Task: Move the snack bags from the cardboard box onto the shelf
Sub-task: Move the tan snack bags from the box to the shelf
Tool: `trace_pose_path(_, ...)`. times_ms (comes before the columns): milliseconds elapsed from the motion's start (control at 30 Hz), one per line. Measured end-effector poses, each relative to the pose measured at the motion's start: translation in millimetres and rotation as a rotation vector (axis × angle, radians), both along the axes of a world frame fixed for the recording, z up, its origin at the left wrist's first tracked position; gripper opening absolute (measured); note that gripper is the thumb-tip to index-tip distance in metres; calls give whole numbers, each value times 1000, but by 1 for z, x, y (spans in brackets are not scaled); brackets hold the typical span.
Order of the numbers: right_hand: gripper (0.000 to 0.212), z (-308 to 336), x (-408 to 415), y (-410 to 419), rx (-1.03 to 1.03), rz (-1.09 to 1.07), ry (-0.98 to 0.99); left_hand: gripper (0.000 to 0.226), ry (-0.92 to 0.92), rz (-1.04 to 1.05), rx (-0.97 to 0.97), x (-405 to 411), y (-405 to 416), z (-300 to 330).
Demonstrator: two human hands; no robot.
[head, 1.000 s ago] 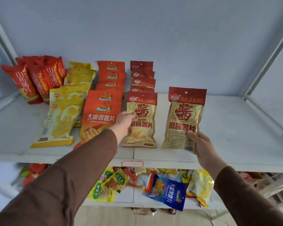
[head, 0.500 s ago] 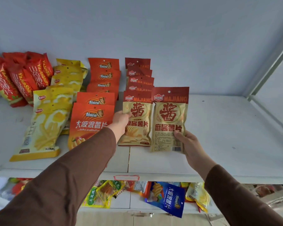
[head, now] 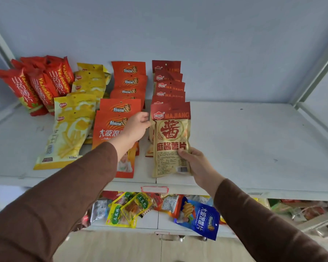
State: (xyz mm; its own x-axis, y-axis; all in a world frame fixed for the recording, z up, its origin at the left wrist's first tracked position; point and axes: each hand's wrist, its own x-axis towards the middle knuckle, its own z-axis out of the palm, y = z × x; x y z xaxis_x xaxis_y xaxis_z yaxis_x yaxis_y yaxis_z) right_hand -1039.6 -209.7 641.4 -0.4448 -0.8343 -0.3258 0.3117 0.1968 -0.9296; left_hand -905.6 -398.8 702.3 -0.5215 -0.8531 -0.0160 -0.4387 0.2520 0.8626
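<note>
My right hand (head: 198,163) grips the lower right corner of a beige and dark-red Majiang snack bag (head: 170,137). That bag stands upright at the front of the Majiang row (head: 169,86) on the white shelf (head: 244,140), covering the bag behind it. My left hand (head: 137,125) reaches to the bag's upper left edge, fingers curled at it; what they hold is hidden. Rows of orange bags (head: 119,110), yellow bags (head: 72,129) and red bags (head: 40,84) lie to the left. No cardboard box is clearly visible.
The right half of the shelf is bare white board, bounded by a metal upright (head: 314,72). On the lower shelf (head: 150,218) lie several loose snack bags, among them a blue bag (head: 199,218) and green-yellow packs (head: 129,210).
My right hand has carried the Majiang bag leftward until it sits in front of the row's front bag. My left hand has shifted up to the bag's top left edge.
</note>
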Motion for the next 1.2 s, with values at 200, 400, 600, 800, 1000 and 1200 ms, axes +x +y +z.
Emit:
trace_pose_path(200, 14, -8, 17, -18, 32, -37, -24, 35, -335, -167, -459, 45, 10, 5)
trace_pose_path(400, 13, -14, 23, -33, 104, -117, 0, 27, -401, -193, -582, 59, 22, 7)
trace_pose_path(600, 7, -12, 28, -40, 133, -179, 89, 24, -430, -207, -585, 63, 31, 3)
trace_pose_path(800, 25, 2, 33, -29, 150, -241, 205, 27, -433, -219, -589, 66, 43, 3)
trace_pose_path(1000, 48, 14, 35, 0, 95, -264, 737, 31, -444, -185, -630, 84, 60, -4)
trace_pose_path(1200, 38, 31, 61, 28, -65, -26, 1231, 29, -428, -69, -621, 131, 98, -12)
